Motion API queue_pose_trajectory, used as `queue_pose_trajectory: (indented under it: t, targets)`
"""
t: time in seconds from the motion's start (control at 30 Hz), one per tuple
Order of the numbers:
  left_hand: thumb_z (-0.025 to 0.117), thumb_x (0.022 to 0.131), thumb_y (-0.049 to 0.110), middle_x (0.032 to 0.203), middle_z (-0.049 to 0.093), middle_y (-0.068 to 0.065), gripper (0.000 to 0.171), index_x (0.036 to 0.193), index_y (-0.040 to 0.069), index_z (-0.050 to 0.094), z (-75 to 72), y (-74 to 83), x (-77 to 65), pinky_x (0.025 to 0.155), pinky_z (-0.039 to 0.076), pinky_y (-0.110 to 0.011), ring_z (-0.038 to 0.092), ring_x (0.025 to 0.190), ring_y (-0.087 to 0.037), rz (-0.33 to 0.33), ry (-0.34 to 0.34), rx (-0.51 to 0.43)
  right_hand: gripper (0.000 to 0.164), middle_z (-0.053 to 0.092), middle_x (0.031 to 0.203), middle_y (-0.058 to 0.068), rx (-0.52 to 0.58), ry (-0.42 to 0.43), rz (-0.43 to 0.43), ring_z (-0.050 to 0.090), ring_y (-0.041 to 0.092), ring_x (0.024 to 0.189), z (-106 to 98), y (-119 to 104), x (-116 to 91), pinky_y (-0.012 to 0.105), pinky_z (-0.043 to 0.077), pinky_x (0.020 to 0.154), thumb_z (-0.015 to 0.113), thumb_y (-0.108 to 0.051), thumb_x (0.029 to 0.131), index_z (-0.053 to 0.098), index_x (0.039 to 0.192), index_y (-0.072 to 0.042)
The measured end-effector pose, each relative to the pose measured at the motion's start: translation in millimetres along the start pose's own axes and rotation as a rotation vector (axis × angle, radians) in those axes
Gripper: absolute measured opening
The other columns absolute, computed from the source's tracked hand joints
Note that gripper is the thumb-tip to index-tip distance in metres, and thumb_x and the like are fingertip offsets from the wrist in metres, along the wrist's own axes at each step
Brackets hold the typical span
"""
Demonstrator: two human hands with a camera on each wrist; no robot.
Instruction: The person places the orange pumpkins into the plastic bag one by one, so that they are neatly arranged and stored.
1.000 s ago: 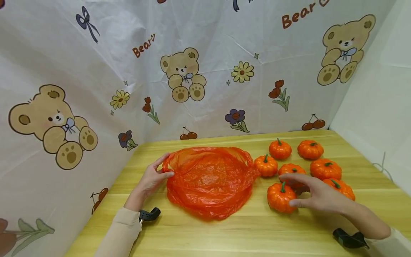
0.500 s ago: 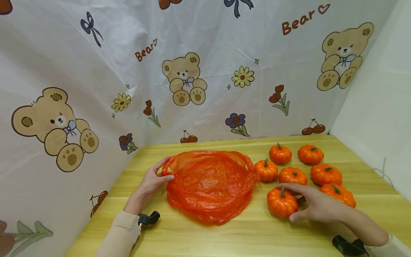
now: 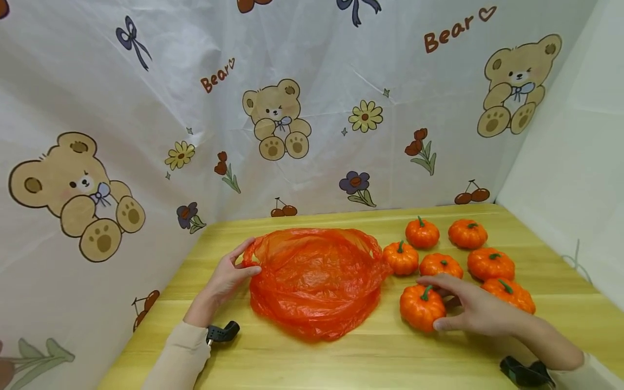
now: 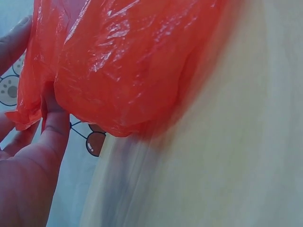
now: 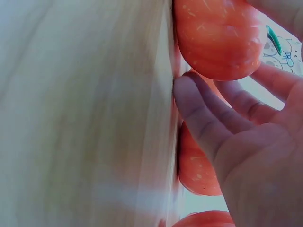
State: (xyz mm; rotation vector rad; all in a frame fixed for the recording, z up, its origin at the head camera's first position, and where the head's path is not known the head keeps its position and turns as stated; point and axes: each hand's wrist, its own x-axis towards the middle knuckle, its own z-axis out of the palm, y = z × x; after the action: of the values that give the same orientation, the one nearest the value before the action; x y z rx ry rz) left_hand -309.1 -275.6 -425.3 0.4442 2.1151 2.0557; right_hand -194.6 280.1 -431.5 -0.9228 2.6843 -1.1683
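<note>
A thin red plastic bag [image 3: 317, 281] lies spread on the table with its mouth toward me. My left hand [image 3: 229, 275] holds its left handle, thumb in front and fingers behind. In the left wrist view, the bag's film [image 4: 118, 61] runs between thumb and fingers. At right, my right hand [image 3: 480, 309] has thumb and fingers round the side of a small orange toy pumpkin [image 3: 420, 309] with a green stem. The right wrist view shows that pumpkin [image 5: 222, 38] beside the fingers, some of them extended along the table.
Several more pumpkins [image 3: 422, 234] stand behind and beside my right hand, the nearest one [image 3: 401, 259] close to the bag's right handle. A bear-print cloth [image 3: 302, 184] hangs behind the wooden table [image 3: 273, 360]. A pale wall [image 3: 565, 179] borders the right side.
My right hand has closed in on the front pumpkin, which has shifted slightly left. The left hand stays at the bag's handle. The head view has tilted a little.
</note>
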Motion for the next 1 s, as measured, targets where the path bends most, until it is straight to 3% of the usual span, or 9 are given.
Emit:
queue_pose_trajectory:
  t: [0.17,0.47,0.67,0.73,0.9,1.0]
  targets:
    - [0.075,0.091,0.002,0.172,0.019,-0.01,0.092,0.165,0.013,0.023,0.9,2.7,-0.7,0.1,0.055,-0.023,0.033,0.151,-0.046,-0.001,0.001,0.005,0.077,0.053,0.146,0.014,0.016,0.007,0.001,0.061,0.002,0.114,-2,-1,1,0.024,0.059,0.091,0.083,-0.038,0.086,0.049,0.15,-0.01]
    - [0.075,0.092,0.003,0.172,0.02,-0.011,0.091,0.165,0.013,0.023,0.0,2.0,1.1,0.101,0.055,-0.024,0.039,0.149,-0.039,0.004,-0.01,0.0,0.077,0.049,0.151,0.015,0.04,0.025,0.014,0.061,0.001,0.118,-11,-12,5,0.023,0.059,0.094,0.083,-0.038,0.086,0.046,0.152,-0.024]
    - [0.075,0.091,0.001,0.172,0.022,-0.009,0.09,0.165,0.015,0.025,-1.8,2.9,-0.4,0.101,0.055,-0.025,0.046,0.145,-0.031,-0.002,-0.003,-0.008,0.079,0.048,0.152,0.01,0.046,0.054,0.024,0.06,-0.001,0.122,-17,-21,14,0.021,0.057,0.096,0.084,-0.036,0.086,0.046,0.154,-0.019]
    - [0.075,0.091,0.001,0.172,0.021,-0.009,0.091,0.165,0.015,0.024,-1.9,2.7,-0.2,0.101,0.055,-0.024,0.043,0.147,-0.034,-0.004,-0.006,-0.006,0.079,0.049,0.152,0.009,0.032,0.078,0.027,0.062,0.005,0.122,-19,-26,17,0.021,0.057,0.096,0.084,-0.036,0.085,0.046,0.153,-0.02]
    - [0.076,0.091,0.003,0.172,0.021,-0.008,0.091,0.165,0.016,0.025,-1.2,2.0,0.9,0.1,0.055,-0.025,0.035,0.15,-0.042,-0.011,-0.009,-0.013,0.078,0.045,0.156,0.011,0.034,0.096,0.039,0.062,0.032,0.126,-24,-38,28,0.021,0.057,0.095,0.084,-0.036,0.086,0.045,0.153,-0.028]
    - [0.076,0.091,0.003,0.172,0.02,-0.009,0.092,0.165,0.015,0.023,-0.9,1.8,0.8,0.1,0.056,-0.025,0.037,0.15,-0.042,-0.013,-0.012,-0.005,0.076,0.043,0.157,0.01,0.066,0.093,0.043,0.06,0.038,0.126,-27,-44,37,0.02,0.056,0.096,0.084,-0.034,0.086,0.045,0.152,-0.03]
